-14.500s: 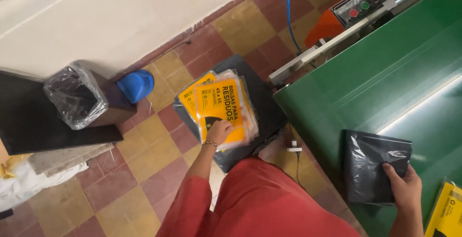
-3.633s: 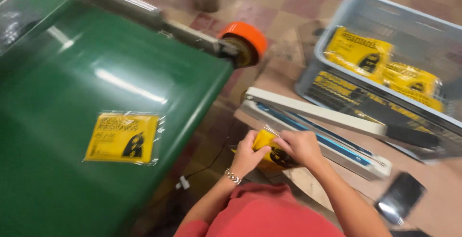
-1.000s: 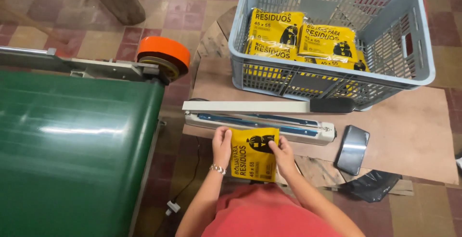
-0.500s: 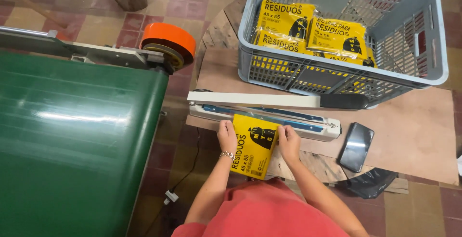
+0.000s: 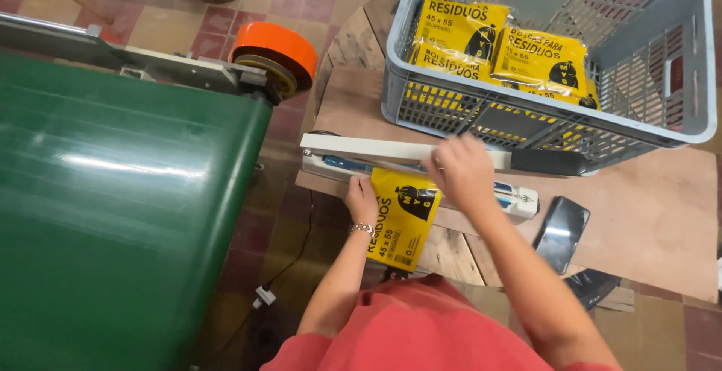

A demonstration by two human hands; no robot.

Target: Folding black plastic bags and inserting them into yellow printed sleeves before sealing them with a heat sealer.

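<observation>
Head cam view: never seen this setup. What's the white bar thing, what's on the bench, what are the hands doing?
This is one camera worn on the person's head, looking down at their own two bare hands; no robot is involved. The white bar is a tabletop heat sealer with a hinged arm, sitting on a wooden bench. The left hand holds a yellow packet with its top edge under the arm. The right hand rests on the arm, apparently pressing it. Behind stands a grey plastic crate with more yellow packets inside. A dark phone lies to the right of the sealer. On the left is a green conveyor belt with an orange roller end.
</observation>
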